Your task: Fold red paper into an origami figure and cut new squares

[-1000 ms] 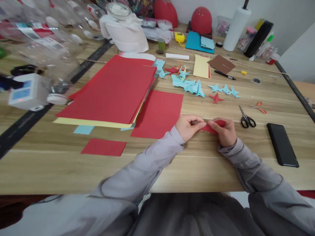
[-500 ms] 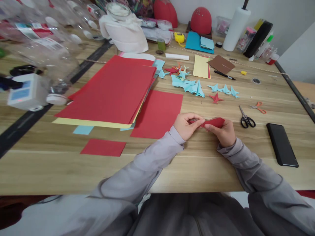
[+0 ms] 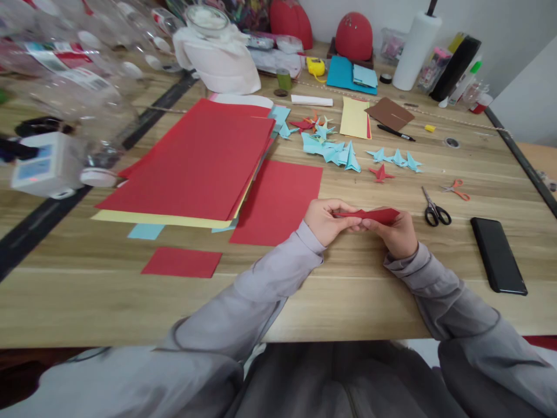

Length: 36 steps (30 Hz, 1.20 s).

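Note:
A folded piece of red paper (image 3: 381, 216) is pinched between both hands just above the table. My left hand (image 3: 329, 222) grips its left end between thumb and fingers. At the right end, my right hand (image 3: 399, 235) has its thumb on the near face and its fingers behind, partly hidden. Both thumbs almost meet at the middle. Beyond the hands lies a small red paper crane (image 3: 381, 173), with blue paper cranes (image 3: 397, 158) behind it. A red sheet (image 3: 278, 200) lies flat, close to my left hand.
Black-handled scissors (image 3: 436, 209), orange scissors (image 3: 456, 189) and a black phone (image 3: 498, 255) lie to the right. A stack of red sheets (image 3: 191, 165) and a red rectangle (image 3: 181, 262) are on the left. Plastic bottles (image 3: 87, 93) crowd the far left; a yellow tape measure (image 3: 315, 67) sits at the back.
The red paper has tilted in my hands and now looks narrower and flatter, with more of its left part showing. My left thumb has shifted slightly toward my right thumb.

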Each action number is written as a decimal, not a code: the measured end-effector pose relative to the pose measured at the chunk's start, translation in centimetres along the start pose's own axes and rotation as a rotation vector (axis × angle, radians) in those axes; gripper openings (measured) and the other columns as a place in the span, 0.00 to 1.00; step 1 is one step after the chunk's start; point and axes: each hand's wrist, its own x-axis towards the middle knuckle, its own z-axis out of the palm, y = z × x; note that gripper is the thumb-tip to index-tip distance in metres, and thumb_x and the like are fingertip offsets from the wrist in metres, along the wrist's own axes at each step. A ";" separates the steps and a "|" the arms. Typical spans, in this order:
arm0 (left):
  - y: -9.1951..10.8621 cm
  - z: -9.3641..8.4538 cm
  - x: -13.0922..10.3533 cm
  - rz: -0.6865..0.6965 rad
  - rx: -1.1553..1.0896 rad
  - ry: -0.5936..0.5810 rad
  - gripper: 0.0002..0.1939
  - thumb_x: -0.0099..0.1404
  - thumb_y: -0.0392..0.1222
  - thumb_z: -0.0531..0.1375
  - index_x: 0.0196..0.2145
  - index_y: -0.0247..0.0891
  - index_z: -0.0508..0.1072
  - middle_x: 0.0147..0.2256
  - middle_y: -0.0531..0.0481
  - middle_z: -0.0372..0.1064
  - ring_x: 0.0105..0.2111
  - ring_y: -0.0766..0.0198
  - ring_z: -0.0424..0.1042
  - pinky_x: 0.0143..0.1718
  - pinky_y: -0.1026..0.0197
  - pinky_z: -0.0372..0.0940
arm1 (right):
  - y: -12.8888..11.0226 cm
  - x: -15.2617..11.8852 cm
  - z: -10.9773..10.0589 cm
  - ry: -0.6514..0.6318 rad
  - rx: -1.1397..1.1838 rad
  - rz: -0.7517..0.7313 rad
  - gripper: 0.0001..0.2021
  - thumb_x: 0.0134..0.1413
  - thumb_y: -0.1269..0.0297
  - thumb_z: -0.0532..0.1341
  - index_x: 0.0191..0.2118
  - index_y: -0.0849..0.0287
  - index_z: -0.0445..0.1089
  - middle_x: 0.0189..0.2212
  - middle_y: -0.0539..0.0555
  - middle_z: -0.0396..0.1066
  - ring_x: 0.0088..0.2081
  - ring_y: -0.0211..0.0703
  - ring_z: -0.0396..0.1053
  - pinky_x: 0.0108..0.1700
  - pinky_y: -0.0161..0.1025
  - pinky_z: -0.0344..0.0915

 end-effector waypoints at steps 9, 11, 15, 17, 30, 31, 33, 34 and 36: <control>0.6 0.1 0.3 -0.060 -0.066 0.063 0.21 0.36 0.46 0.74 0.26 0.29 0.77 0.24 0.43 0.76 0.17 0.62 0.73 0.21 0.59 0.73 | 0.5 0.1 0.4 0.019 0.208 0.131 0.13 0.43 0.54 0.69 0.25 0.59 0.76 0.20 0.50 0.75 0.18 0.38 0.70 0.22 0.36 0.71; 0.7 0.1 0.3 -0.027 -0.029 0.089 0.19 0.35 0.44 0.75 0.24 0.29 0.77 0.28 0.42 0.77 0.16 0.64 0.72 0.18 0.61 0.71 | 0.5 0.1 0.4 0.018 0.214 0.137 0.13 0.43 0.54 0.69 0.25 0.59 0.75 0.19 0.50 0.75 0.17 0.37 0.69 0.21 0.36 0.70; 0.8 0.2 0.1 -0.005 0.032 0.070 0.17 0.37 0.43 0.74 0.23 0.30 0.76 0.27 0.42 0.77 0.13 0.67 0.69 0.14 0.64 0.66 | 0.1 0.0 0.5 -0.007 0.134 0.087 0.13 0.43 0.54 0.69 0.23 0.59 0.75 0.19 0.50 0.74 0.19 0.37 0.70 0.23 0.35 0.70; 0.8 0.2 0.0 -0.002 0.036 0.048 0.16 0.38 0.43 0.74 0.23 0.30 0.76 0.25 0.43 0.76 0.12 0.68 0.68 0.13 0.65 0.64 | -0.1 -0.1 0.4 -0.003 0.104 0.056 0.12 0.44 0.55 0.69 0.22 0.59 0.74 0.20 0.51 0.74 0.19 0.36 0.70 0.23 0.35 0.70; 0.4 0.1 0.0 -0.082 -0.023 -0.021 0.16 0.47 0.47 0.71 0.29 0.31 0.79 0.17 0.51 0.72 0.08 0.72 0.61 0.17 0.62 0.69 | 1.1 -0.3 0.2 0.106 0.231 0.177 0.21 0.53 0.48 0.61 0.20 0.60 0.73 0.16 0.51 0.71 0.16 0.37 0.66 0.20 0.36 0.66; 0.5 0.1 0.0 -0.090 -0.026 -0.019 0.16 0.48 0.47 0.70 0.30 0.31 0.79 0.17 0.51 0.72 0.08 0.72 0.61 0.17 0.62 0.69 | 1.4 -0.3 0.2 0.110 0.245 0.194 0.23 0.54 0.46 0.60 0.19 0.59 0.73 0.15 0.51 0.71 0.16 0.38 0.66 0.20 0.37 0.67; 0.5 0.1 0.1 -0.103 -0.038 -0.027 0.18 0.49 0.49 0.69 0.32 0.31 0.79 0.17 0.52 0.72 0.08 0.71 0.61 0.17 0.62 0.69 | 1.7 -0.2 0.1 0.133 0.266 0.212 0.25 0.54 0.42 0.57 0.19 0.58 0.72 0.14 0.51 0.70 0.16 0.39 0.67 0.21 0.38 0.68; 0.5 0.1 0.2 -0.105 -0.045 -0.036 0.18 0.50 0.49 0.69 0.33 0.30 0.79 0.17 0.52 0.71 0.08 0.71 0.62 0.17 0.62 0.69 | 1.9 -0.1 0.1 0.147 0.272 0.215 0.26 0.54 0.41 0.57 0.18 0.58 0.72 0.14 0.51 0.70 0.17 0.39 0.67 0.22 0.38 0.68; 0.4 -0.1 0.2 -0.102 -0.057 -0.051 0.20 0.51 0.50 0.68 0.35 0.30 0.79 0.16 0.53 0.70 0.08 0.70 0.63 0.18 0.62 0.70 | 2.0 0.1 0.0 0.179 0.290 0.208 0.27 0.53 0.41 0.56 0.18 0.58 0.72 0.14 0.51 0.69 0.17 0.40 0.67 0.21 0.38 0.67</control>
